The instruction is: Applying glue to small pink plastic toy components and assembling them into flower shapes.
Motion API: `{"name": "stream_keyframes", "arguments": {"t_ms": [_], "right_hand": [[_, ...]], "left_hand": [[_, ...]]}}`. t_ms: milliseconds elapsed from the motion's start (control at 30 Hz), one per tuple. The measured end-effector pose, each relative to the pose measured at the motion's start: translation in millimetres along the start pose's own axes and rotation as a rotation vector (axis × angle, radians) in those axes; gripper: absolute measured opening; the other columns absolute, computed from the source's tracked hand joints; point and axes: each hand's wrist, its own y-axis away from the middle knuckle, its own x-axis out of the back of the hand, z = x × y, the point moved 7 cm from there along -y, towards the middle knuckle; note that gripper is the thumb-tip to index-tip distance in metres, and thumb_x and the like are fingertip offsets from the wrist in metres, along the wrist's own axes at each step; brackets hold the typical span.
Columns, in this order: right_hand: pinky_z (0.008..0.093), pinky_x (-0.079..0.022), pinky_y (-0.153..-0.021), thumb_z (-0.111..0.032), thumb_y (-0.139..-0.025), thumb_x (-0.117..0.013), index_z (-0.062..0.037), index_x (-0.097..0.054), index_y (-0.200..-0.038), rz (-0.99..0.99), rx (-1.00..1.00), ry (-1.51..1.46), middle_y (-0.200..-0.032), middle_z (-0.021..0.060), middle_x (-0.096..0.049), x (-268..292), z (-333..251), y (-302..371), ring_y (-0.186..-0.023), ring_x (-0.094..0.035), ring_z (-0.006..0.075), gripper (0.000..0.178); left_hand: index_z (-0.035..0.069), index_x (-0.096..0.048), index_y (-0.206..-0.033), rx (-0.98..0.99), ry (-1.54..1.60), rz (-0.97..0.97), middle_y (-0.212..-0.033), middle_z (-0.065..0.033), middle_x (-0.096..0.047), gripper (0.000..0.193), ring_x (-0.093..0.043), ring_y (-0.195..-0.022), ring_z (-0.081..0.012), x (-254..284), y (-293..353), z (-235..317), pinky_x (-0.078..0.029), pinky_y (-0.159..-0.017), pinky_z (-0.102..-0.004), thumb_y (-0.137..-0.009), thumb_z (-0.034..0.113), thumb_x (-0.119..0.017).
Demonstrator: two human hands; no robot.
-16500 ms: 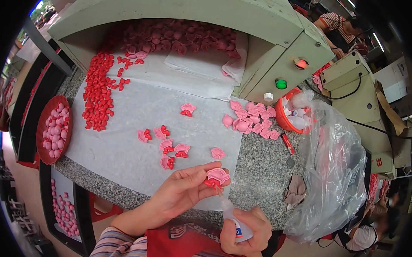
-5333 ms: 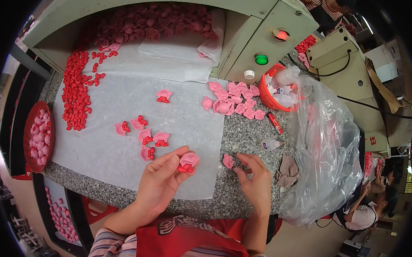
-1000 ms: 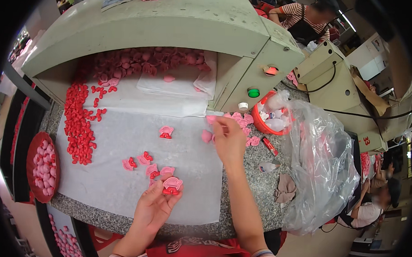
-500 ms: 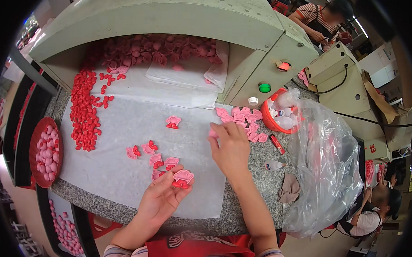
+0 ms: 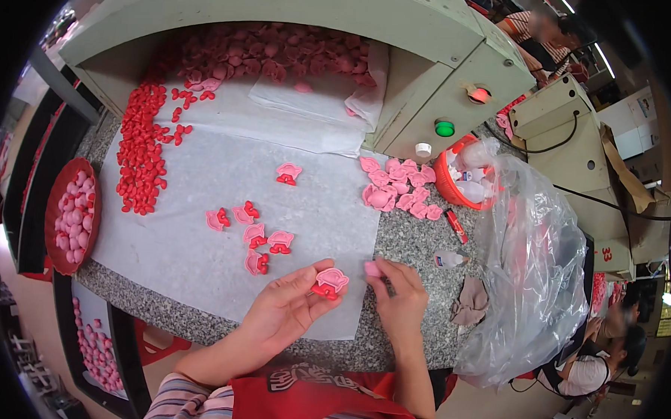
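My left hand [image 5: 286,311] pinches a pink piece with a red part on it [image 5: 330,282] above the front edge of the white sheet [image 5: 201,204]. Just to its right, my right hand [image 5: 397,298] holds a small pink piece [image 5: 372,269] at the fingertips. Several finished pink-and-red pieces [image 5: 256,236] lie on the sheet just beyond my left hand. A heap of plain pink pieces [image 5: 396,188] rests on the granite counter [image 5: 416,247] beyond my right hand.
A long row of small red parts [image 5: 139,156] runs along the sheet's left side. A red bowl of pink pieces [image 5: 73,217] stands at far left. An orange basket [image 5: 464,178], a small glue bottle [image 5: 449,258], a large clear plastic bag [image 5: 535,263] and a green machine [image 5: 431,79] occupy the right.
My right hand has drawn back from the pink heap to the front edge with a pink piece. My left hand stays near the front with its piece.
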Motion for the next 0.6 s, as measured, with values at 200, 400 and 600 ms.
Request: {"name": "stream_keyframes", "arguments": {"t_ms": [200,400,600], "right_hand": [[0.0298,-0.046,-0.078,0.005,-0.061,-0.072,0.0023,-0.063,-0.094,0.015,-0.009,-0.449,-0.094,0.0141,-0.061,32,-73,3,-0.088,-0.059,0.0227,0.035],[0.0303,-0.046,-0.077,0.009,-0.059,-0.072,0.0026,-0.063,-0.093,0.087,-0.022,-0.509,-0.097,0.0148,-0.058,30,-74,12,-0.089,-0.057,0.0235,0.036],[0.0309,-0.046,-0.078,0.01,-0.059,-0.071,0.001,-0.062,-0.092,0.119,0.0,-0.537,-0.097,0.0146,-0.058,28,-72,16,-0.09,-0.056,0.0233,0.036]], "left_hand": [[-0.002,-0.049,-0.117,-0.111,-0.094,-0.026,-0.107,-0.0119,-0.058,0.035,-0.057,-0.1,-0.0196,-6,8,0,-0.047,-0.088,-0.0325,-0.09,0.019,-0.051],[-0.003,-0.054,-0.113,-0.237,-0.235,-0.046,-0.11,-0.0122,-0.058,0.028,-0.056,-0.101,-0.0187,-15,16,3,-0.047,-0.086,-0.032,-0.09,0.012,-0.049],[-0.004,-0.054,-0.113,-0.295,-0.328,-0.109,-0.111,-0.0102,-0.055,0.027,-0.053,-0.103,-0.018,-19,18,3,-0.043,-0.088,-0.0309,-0.089,0.008,-0.049]]}}
